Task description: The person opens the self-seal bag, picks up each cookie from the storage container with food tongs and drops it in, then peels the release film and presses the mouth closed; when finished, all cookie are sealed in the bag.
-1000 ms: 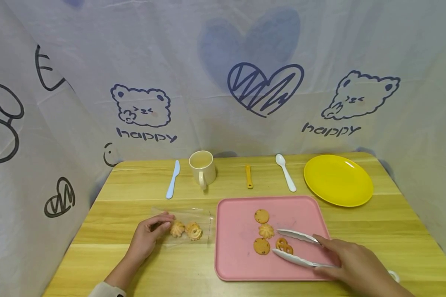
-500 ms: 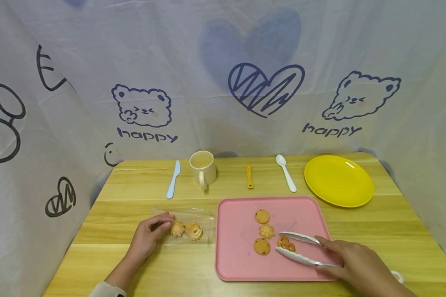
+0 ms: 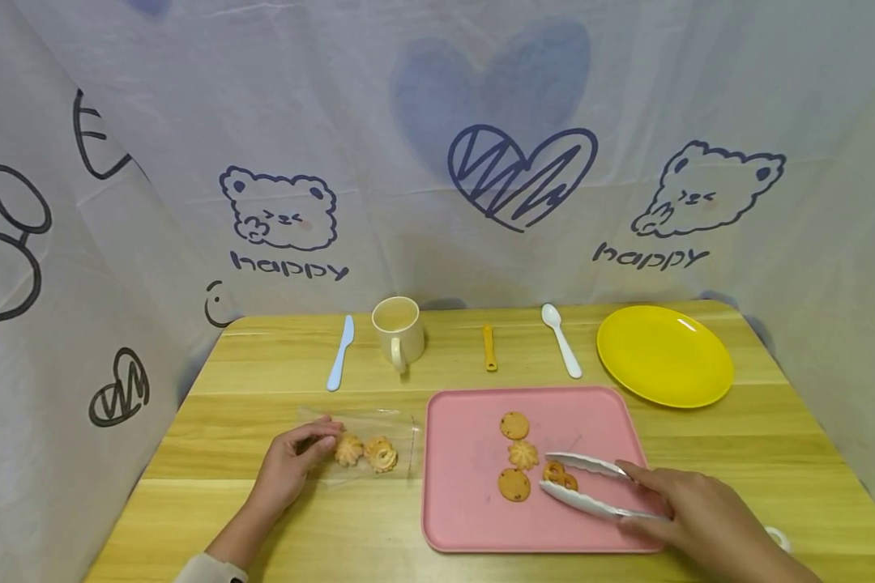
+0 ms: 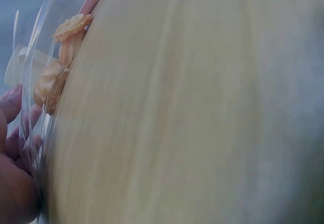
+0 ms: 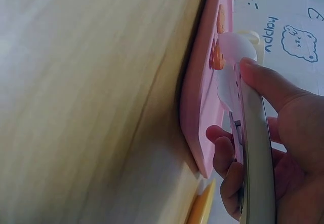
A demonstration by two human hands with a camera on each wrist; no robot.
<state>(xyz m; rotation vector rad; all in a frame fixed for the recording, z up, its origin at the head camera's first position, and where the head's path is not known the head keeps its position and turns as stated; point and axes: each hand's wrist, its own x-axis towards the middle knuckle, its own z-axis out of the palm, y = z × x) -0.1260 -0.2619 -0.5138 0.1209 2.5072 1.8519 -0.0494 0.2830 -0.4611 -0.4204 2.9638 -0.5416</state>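
Observation:
My right hand (image 3: 700, 510) grips a pair of tongs (image 3: 591, 463), seen with a pale handle in the right wrist view. The metal tips stand on either side of a pretzel-shaped cookie (image 3: 560, 476) over the pink tray (image 3: 459, 518). Left of it on the tray are a flower-shaped cookie (image 3: 522, 455) and two round cookies (image 3: 514, 485), one above and one below it. My left hand (image 3: 288, 465) holds the left end of a clear plastic bag (image 3: 401, 417) between thumb and fingers. Inside the bag are swirled butter cookies (image 3: 381, 455).
Along the back of the wooden table stand or lie a light blue knife (image 3: 340, 354), a cream mug (image 3: 398, 328), a small yellow-orange handle (image 3: 489, 348), a white spoon (image 3: 562, 340) and a yellow plate (image 3: 663, 356). A white ring (image 3: 778, 538) shows by my right wrist. A printed cloth (image 3: 408, 202) hangs behind.
The tongs have shifted slightly right and their tips have drawn a little closer together around the pretzel-shaped cookie, which has turned slightly. My left hand and the bag have stayed still.

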